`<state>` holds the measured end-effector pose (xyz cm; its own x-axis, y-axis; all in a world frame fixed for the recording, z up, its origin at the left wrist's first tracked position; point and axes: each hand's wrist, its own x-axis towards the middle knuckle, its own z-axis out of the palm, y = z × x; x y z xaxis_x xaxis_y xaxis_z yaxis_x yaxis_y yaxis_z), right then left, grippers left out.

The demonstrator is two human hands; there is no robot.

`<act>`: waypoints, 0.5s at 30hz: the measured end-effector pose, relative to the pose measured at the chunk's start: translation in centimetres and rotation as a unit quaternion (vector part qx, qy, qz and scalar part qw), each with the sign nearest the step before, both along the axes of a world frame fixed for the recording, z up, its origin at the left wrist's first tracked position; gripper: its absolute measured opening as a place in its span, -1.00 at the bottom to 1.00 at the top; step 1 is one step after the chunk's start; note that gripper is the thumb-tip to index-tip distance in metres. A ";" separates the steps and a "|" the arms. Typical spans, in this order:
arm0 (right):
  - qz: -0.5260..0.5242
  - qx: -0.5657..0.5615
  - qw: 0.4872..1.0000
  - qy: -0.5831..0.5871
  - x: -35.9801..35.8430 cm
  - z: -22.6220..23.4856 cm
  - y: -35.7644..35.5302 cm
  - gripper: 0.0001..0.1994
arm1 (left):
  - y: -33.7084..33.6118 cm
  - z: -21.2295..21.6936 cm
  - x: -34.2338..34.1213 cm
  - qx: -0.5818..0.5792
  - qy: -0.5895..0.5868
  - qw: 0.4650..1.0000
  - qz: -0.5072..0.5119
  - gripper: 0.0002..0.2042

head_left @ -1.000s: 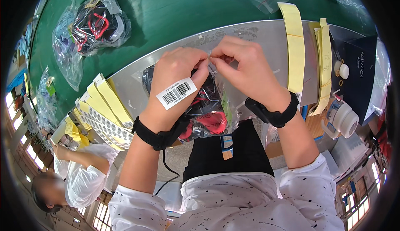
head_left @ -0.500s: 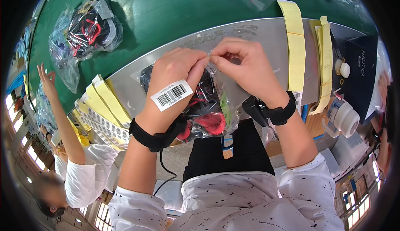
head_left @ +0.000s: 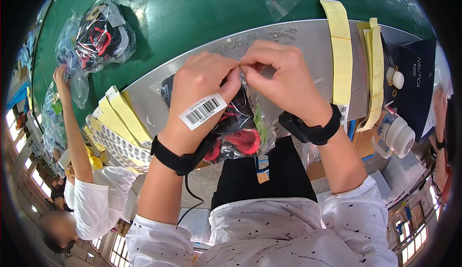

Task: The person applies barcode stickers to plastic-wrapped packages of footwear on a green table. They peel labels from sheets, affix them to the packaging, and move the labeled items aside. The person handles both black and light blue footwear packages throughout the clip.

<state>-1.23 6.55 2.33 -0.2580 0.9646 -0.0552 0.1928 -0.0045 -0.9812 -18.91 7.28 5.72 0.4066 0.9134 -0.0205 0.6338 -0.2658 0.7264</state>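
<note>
Over the near edge of the work surface, my left hand (head_left: 202, 82) and my right hand (head_left: 279, 69) meet fingertip to fingertip. Both are closed in a pinch; whatever is between the fingers is too small or hidden to name. A white barcode label (head_left: 203, 111) sticks to the back of my left hand near the wrist. Below the hands lies a clear plastic bag (head_left: 243, 142) with dark and red goods inside, its upper part partly covered by my left hand. Black straps circle both my wrists.
More bagged dark and red goods (head_left: 103, 38) lie on the green table (head_left: 178, 7) at the far left. Barcode label sheets (head_left: 118, 139) stand at left. Yellow strips (head_left: 340, 50), a dark blue box (head_left: 409, 84) and a white-lidded jug (head_left: 397, 134) are at right. A co-worker's arm (head_left: 77, 132) reaches in left.
My hands stay pinched together, with only slight shifts. The co-worker's hand at left has come down onto the bags there. The empty clear bag at the top has shifted left.
</note>
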 end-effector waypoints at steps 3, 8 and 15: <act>-0.002 -0.029 0.999 0.017 0.0 -0.1 -0.2 -0.94 | -0.3 -0.2 -0.1 -0.041 -0.030 0.998 0.047 -0.92; 0.001 -0.083 0.995 0.052 0.1 -0.6 -0.4 -0.95 | -0.3 0.2 -0.1 -0.110 -0.042 0.988 0.098 -0.88; -0.010 -0.137 0.987 0.086 0.1 -1.2 -0.7 -0.95 | -0.3 0.4 -0.3 -0.151 -0.054 0.980 0.117 -0.86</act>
